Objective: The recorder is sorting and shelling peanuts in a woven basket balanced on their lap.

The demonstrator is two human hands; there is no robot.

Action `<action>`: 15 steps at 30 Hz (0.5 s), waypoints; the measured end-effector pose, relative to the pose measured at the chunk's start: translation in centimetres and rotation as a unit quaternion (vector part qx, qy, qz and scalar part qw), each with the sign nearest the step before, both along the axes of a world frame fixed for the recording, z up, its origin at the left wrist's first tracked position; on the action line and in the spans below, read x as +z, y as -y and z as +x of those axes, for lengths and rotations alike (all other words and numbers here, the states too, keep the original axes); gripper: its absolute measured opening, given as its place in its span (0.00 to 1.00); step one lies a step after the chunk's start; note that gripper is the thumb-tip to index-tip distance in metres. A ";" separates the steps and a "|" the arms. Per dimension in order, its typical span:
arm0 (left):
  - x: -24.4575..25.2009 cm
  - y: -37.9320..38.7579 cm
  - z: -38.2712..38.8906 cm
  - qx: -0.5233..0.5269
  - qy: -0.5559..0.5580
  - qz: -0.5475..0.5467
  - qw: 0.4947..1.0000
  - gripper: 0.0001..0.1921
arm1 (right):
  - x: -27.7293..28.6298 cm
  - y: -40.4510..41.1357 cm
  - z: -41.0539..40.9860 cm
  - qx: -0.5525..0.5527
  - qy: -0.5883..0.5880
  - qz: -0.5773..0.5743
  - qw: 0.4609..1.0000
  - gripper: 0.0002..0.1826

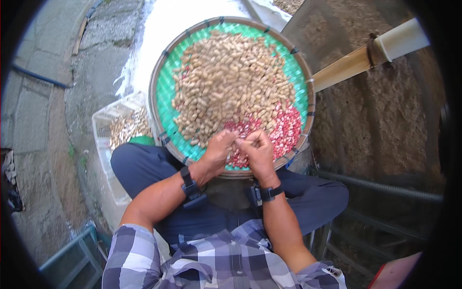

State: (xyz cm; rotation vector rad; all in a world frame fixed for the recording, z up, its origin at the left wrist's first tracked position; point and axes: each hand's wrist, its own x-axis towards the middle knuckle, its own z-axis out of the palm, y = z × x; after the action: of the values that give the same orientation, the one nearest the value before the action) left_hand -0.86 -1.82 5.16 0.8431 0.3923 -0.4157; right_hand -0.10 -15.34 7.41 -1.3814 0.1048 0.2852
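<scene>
A round woven tray (164, 104) with a green mesh bottom and a wooden rim lies in front of me, its near edge over my lap. Unshelled peanuts (231, 79) are heaped over most of it. Shelled red peanut kernels (287, 132) lie along its near right part. Above the near edge, my left hand (219, 146) and my right hand (258, 148) meet at the fingertips, closed on a small pale thing between them, apparently a peanut; its details are too small to tell. Both wrists wear dark straps.
Left of the tray stands a white plastic crate (104, 144) holding peanut shells (130, 126) and something green. A pale pipe (361, 59) runs off at the right above brown ground. A blue hose (39, 76) lies on paving at the left. Metal frames show at both lower sides.
</scene>
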 end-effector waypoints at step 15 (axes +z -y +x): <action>-1.7 -0.9 0.9 0.015 -0.150 -0.120 0.981 0.12 | 0.4 -0.8 1.2 0.148 0.184 -0.199 0.951 0.11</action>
State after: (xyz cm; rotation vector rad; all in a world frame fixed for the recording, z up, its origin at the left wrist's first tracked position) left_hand 0.01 -0.96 3.46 0.5382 0.6200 -0.5525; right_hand 1.08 -14.53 7.77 -1.8331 -0.3776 0.2586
